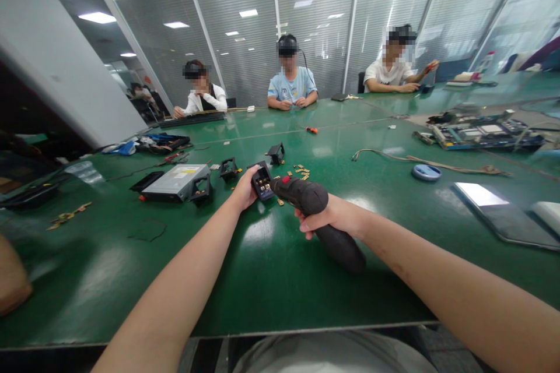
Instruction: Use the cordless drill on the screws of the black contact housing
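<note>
Module [262,182], small and black, at centre of green table [262,280] | left hand [244,187] grasps its side, probably to steady it | right hand [333,218] clenched around electric screwdriver [308,198], tip touching module | brass bits [301,172], black brackets [228,169] just behind, near enough to reach

The driver [306,197] in your right hand [335,218] is matt black plastic; the part [262,182] in your left hand [244,186], black plastic too. The table [271,280] is smooth, glossy green; the drive [172,180] on it, dull grey metal.

Green table [271,285], silver drive [175,182], brackets [228,169]
</note>
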{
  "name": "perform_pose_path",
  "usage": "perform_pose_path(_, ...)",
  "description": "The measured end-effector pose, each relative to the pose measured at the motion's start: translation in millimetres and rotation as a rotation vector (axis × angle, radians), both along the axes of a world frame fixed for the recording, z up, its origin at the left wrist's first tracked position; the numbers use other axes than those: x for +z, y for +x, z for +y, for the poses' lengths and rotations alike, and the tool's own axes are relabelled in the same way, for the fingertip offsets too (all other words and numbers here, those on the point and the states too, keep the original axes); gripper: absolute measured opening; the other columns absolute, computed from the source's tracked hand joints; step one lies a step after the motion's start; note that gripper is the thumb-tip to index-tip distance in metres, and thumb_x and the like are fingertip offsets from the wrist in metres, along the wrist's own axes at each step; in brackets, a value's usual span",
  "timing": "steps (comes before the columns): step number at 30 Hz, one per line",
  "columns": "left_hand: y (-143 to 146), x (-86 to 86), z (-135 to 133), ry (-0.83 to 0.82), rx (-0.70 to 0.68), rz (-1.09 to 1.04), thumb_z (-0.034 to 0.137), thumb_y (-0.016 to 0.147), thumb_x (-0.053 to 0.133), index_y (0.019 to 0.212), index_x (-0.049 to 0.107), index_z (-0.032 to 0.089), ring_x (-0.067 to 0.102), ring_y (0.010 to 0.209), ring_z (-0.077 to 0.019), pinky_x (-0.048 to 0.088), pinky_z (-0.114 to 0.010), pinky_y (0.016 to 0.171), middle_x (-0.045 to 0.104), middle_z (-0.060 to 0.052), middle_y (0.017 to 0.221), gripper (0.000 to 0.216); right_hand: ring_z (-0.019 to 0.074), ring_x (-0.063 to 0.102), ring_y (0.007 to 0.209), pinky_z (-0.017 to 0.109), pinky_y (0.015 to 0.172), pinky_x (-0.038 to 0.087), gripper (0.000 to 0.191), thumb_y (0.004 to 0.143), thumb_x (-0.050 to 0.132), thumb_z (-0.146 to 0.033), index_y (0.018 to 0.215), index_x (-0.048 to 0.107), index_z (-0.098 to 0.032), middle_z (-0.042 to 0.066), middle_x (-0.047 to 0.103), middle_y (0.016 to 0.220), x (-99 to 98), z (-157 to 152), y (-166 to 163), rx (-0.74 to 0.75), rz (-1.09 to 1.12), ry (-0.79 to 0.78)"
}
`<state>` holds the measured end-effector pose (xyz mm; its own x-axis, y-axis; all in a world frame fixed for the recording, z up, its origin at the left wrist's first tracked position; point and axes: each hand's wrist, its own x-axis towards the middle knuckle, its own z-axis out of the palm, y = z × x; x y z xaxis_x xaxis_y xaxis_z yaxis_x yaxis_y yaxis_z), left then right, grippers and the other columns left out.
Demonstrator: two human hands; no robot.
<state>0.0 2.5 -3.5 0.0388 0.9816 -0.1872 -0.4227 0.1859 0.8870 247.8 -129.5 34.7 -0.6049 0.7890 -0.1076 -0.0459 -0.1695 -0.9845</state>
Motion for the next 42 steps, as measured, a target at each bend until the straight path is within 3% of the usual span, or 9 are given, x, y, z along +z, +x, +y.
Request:
perform_pose_path(13, 3.0, 4.2, -3.8, 0.008, 0.007, 0.007, 0.037, 0.098, 0.063, 0.11, 0.071, 0.016, 0.075, 0.067, -0.0225, 0.062, -0.035, 0.076, 0.078, -0.007, 0.082, 0.026, 0.0175, 0.069, 0.061, 0.029, 0.057, 0.051, 0.038, 0.057, 0.09, -0.019, 0.084, 0.063, -0.019, -0.003, 0.066, 0.077, 2.3, -2.3, -0.7, -0.014, -0.011, -0.002)
perform_pose_path(27, 0.2, 0.8, -1.6, 0.015, -0.011, 0.007, 0.041, 0.091, 0.073, 0.114, 0.07, 0.016, 0.076, 0.068, -0.0238, 0.063, -0.036, 0.074, 0.079, -0.008, 0.085, 0.034, 0.0177, 0.07, 0.06, 0.027, 0.055, 0.051, 0.043, 0.055, 0.091, -0.019, 0.09, 0.065, -0.019, -0.002, 0.067, 0.079, 0.5, -0.8, -0.4, -0.019, 0.001, -0.002)
perform_pose_path(33, -1.0, -1.9, 1.2, 0.037, -0.014, 0.026, 0.042, 0.091, 0.072, 0.112, 0.07, 0.016, 0.075, 0.068, -0.0239, 0.062, -0.037, 0.074, 0.078, -0.008, 0.085, 0.033, 0.0193, 0.07, 0.06, 0.029, 0.057, 0.051, 0.037, 0.055, 0.092, -0.022, 0.079, 0.065, -0.018, -0.001, 0.067, 0.074, -2.3, 0.8, -0.3, -0.018, -0.018, 0.005)
perform_pose_path(42, -1.4, -1.8, 1.3, 0.033, -0.01, 0.016, 0.041, 0.088, 0.075, 0.11, 0.07, 0.016, 0.075, 0.068, -0.0238, 0.062, -0.037, 0.074, 0.078, -0.008, 0.084, 0.033, 0.0184, 0.07, 0.059, 0.029, 0.056, 0.051, 0.035, 0.056, 0.091, -0.021, 0.079, 0.064, -0.018, -0.001, 0.067, 0.074, -3.2, 0.4, -0.5, -0.013, -0.004, 0.012)
